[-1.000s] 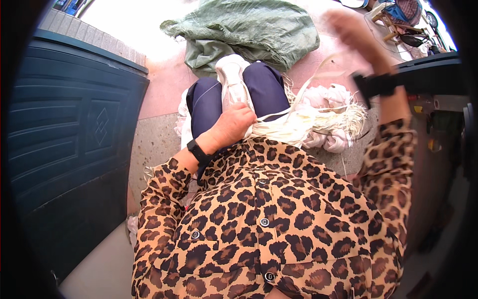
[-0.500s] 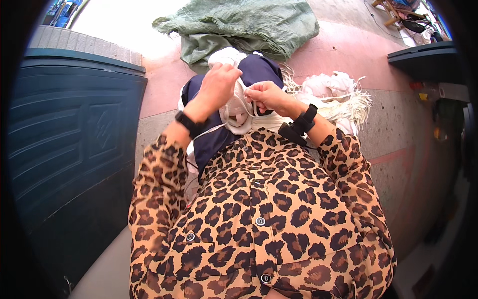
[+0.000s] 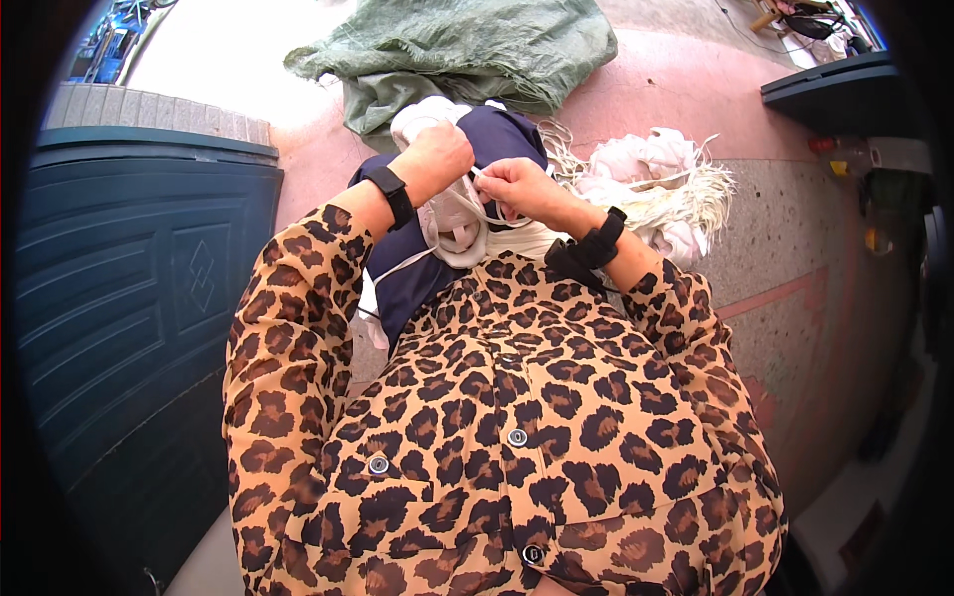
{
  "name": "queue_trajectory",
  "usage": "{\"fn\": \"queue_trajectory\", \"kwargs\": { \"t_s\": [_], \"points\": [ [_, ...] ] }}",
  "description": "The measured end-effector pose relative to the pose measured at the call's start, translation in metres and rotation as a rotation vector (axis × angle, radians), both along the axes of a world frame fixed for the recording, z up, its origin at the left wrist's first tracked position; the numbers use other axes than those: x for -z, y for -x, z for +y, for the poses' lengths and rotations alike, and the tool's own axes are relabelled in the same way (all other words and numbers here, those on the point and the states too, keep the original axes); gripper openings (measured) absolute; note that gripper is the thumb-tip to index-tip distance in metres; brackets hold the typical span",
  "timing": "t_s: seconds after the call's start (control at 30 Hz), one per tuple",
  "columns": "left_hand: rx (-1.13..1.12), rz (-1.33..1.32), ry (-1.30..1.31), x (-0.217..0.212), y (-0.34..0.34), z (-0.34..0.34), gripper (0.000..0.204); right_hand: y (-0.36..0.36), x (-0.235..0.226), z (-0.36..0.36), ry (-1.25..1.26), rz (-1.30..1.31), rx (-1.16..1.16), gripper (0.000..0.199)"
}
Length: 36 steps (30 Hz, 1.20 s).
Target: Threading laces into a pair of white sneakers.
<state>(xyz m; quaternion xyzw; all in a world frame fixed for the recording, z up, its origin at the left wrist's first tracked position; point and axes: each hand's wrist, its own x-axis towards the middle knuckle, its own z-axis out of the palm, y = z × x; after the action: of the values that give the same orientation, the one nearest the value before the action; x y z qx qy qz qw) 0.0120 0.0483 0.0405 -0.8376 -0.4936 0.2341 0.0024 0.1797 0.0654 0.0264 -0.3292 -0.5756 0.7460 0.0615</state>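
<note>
Hands have come together over our lap: a second ago the right hand (image 3: 515,186) was flung out high to the right with its strand, while the left hand (image 3: 437,159) rested on the bundle; now both meet above the white cord (image 3: 459,221). We judge the long pull is finished and the work has turned to close fingering of the strand. Our left hand is closed in a fist on a loop of cord; our right pinches a thin strand just beside it, the two hands nearly touching. The cord lies directly under and between them, heaped on the navy cloth (image 3: 417,278) across our knees. To the right on the floor, near the right wrist, sits a pile of white fibre (image 3: 661,189); beyond the hands lies a green sack (image 3: 467,45), and a dark blue door (image 3: 129,288) stands at left
</note>
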Motion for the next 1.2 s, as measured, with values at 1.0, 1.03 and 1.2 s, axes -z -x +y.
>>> {"fn": "queue_trajectory", "kwargs": {
  "t_s": [1.0,1.03,1.2],
  "points": [
    [-0.437,-0.386,0.215,0.010,0.020,0.027,0.037,0.006,-0.008,-0.033,-0.830,-0.027,-0.269,0.013],
    [-0.594,-0.472,0.131,0.009,0.019,0.023,0.036,0.002,-0.013,-0.032,-0.849,-0.028,-0.336,0.012],
    [-0.800,-0.952,-0.250,0.018,0.044,-0.001,0.021,-0.029,-0.025,0.003,-0.880,-0.099,-0.376,0.012]
  ]
}}
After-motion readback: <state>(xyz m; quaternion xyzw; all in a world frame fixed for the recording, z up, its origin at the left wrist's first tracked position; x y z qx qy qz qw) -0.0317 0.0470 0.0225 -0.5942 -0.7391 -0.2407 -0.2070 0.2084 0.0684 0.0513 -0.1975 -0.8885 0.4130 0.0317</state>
